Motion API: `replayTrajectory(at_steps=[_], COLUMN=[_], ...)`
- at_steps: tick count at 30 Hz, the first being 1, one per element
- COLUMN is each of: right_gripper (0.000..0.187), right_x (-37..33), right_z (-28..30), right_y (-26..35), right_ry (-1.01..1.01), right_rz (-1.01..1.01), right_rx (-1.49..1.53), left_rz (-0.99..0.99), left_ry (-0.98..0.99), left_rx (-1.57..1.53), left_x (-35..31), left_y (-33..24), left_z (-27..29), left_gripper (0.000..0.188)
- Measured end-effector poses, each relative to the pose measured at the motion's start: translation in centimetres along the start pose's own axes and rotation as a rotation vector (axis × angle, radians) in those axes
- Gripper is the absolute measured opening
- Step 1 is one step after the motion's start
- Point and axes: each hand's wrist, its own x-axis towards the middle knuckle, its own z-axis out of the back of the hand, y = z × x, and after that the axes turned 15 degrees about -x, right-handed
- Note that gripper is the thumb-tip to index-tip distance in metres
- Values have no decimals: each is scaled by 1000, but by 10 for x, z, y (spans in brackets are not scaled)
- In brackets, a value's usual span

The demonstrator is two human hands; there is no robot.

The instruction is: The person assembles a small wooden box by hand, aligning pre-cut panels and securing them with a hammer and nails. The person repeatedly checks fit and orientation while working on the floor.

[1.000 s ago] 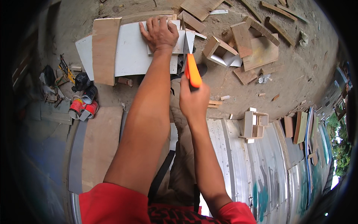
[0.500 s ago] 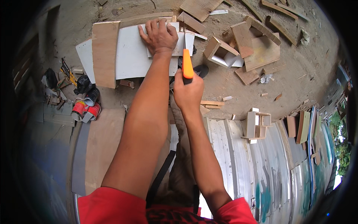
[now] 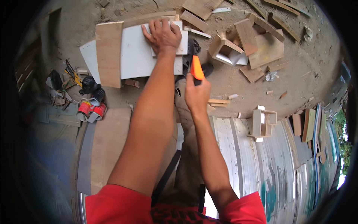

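in the head view, i see the white strip that lay right of the blade half a second ago is gone from the board's end, so i judge this cut is through. the right hand (image 3: pixel 198 91) has its fingers clamped round the orange handle of the saw (image 3: pixel 198 69), off the board's end; its blade is hard to make out. the left hand (image 3: pixel 164 37), fingers slightly apart, presses the small white board (image 3: pixel 181 47) onto the larger white board (image 3: pixel 134 52).

left hand (image 3: pixel 164 37) on board (image 3: pixel 183 45) | saw (image 3: pixel 197 68) right of it | cans (image 3: pixel 99 110) left
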Motion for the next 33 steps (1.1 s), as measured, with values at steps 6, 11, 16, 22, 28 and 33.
replayTrajectory(at_steps=[6,11,16,22,28,33], right_gripper=[12,13,20,33,51,68], right_x=[-93,-12,98,124,135,175], right_z=[61,39,26,11,7,-38], right_y=[-58,-167,-251,-253,-103,-78], right_ry=[-76,-246,-187,-190,321,413], right_rz=[79,496,550,581,485,755], right_rx=[-159,-531,-906,-993,-97,-213], left_rz=[-8,3,-17,-176,-97,-27], left_ry=[3,49,57,39,114,378], left_rx=[-3,7,-87,-368,-581,-817], left_x=[5,5,4,4,26,76], left_y=[-2,-6,1,9,11,-8], left_z=[-3,-1,-4,8,15,-3], left_gripper=[30,32,35,41,42,46])
